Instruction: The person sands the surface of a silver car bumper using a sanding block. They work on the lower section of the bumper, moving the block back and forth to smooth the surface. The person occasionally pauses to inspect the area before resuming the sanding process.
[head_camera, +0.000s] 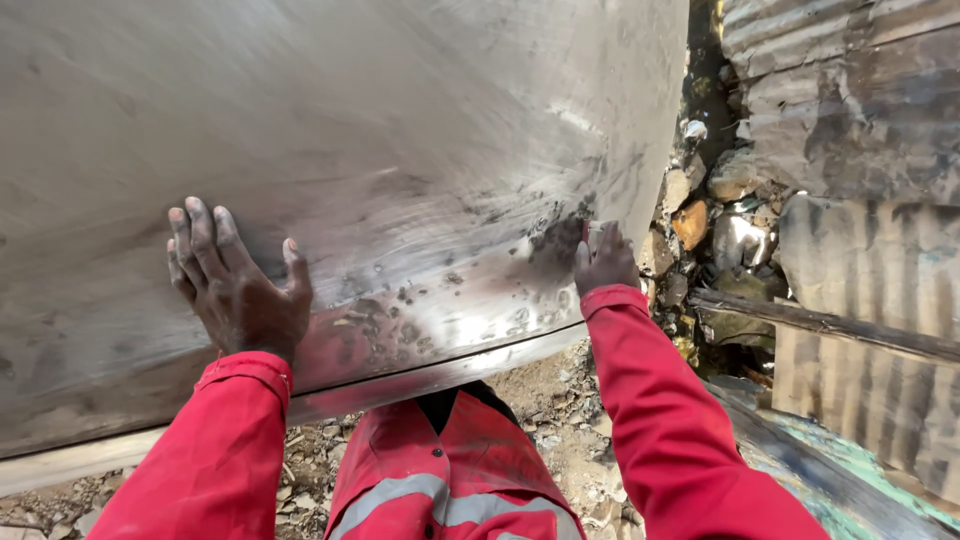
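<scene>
Fingers (200, 240) of our left hand (238, 290) lie spread apart and flat against the large metal sheet (400, 130), dust-darkened at the tips, with the thumb out to the side; nothing is clamped. Our right hand (604, 262) rests near the sheet's right edge, its fingers drawn together around a small object that barely shows above the knuckles. We cannot tell what that object is, nor how firmly it is held.

The sheet fills the upper left of the view, tilted toward us, its lower edge (440, 375) running just above our red jacket (450, 470) and the gravel ground (560, 410). A dark, scuffed patch (555, 240) sits just beside the right hand.

Risks, as we judge them: the flat left palm grips by friction alone, so a dusty surface could let the sheet slide; the lower edge looks thin and could cut a wrist or sleeve (640, 400) passing under it; loose stones (700, 200) and rubble underfoot could shift our stance while the sheet leans on us.

Hidden or unclear: the sheet's top and left limits are cut off by the frame, so what supports it is not shown. The rusted corrugated panels (860, 130) and wooden beam (820, 325) at right are partly cropped, and the shadowed gap between them and the sheet is hard to read.
</scene>
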